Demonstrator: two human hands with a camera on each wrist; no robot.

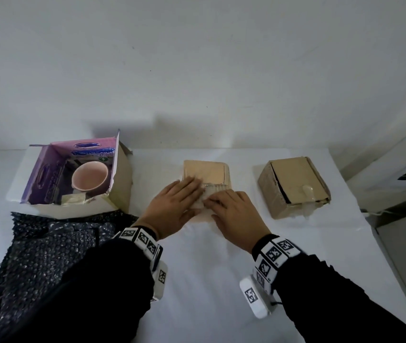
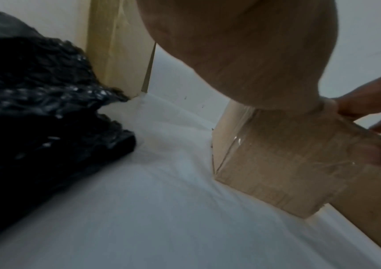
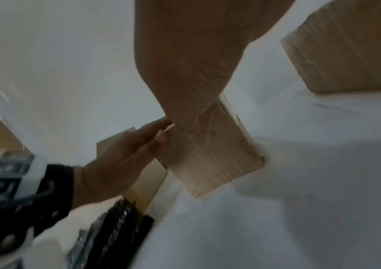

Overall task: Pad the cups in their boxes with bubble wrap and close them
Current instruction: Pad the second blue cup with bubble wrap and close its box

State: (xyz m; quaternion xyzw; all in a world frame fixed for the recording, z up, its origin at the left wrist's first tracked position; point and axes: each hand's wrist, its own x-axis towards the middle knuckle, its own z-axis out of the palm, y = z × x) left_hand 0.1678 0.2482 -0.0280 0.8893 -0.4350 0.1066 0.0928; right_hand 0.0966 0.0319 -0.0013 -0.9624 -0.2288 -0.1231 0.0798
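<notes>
Both hands, left hand (image 1: 172,209) and right hand (image 1: 236,214), are pressing flat, fingers spread, on the middle box (image 1: 206,174). Right box (image 1: 293,186) is looking closed; pink cup (image 1: 90,179) is sitting unpadded in the open box (image 1: 122,179) at the desk's far-left corner.

I seem to be at a makeshift packing spot in a plain room: a white-covered table (image 1: 221,280) against a bare white wall (image 1: 197,58), with cardboard boxes (image 1: 293,186) and dark bubble wrap (image 1: 48,243) on it
</notes>
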